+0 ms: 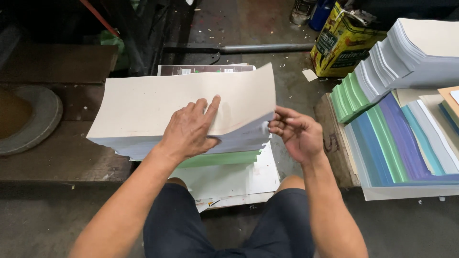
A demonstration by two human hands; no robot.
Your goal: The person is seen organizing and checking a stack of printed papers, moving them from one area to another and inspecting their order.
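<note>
Person's sitting low w/ a thick stack of sheets [143,143] right in front of the knees, on top of some green sheets [220,158] and loose white paper [248,179] on the floor. Left hand [189,131] lies flat on the stack's near edge, fingers spread over the top grey-beige sheet [181,95], thumb tucked under it, so it's pinching that sheet plus maybe a few below – can't tell how many. Right hand [296,134] is at the stack's right corner, fingertips curled onto the sheet edges, which fan & blur there; looks like a light pinch, not a fist. I'd judge the stack is mid-way thru being leafed or counted: top sheet's bowed up, most of the pile below sits undisturbed. To the right, stepped piles of coloured paper [401,143] & white bundles [416,52] sit well apart, beside a yellow tin can [342,43]
</note>
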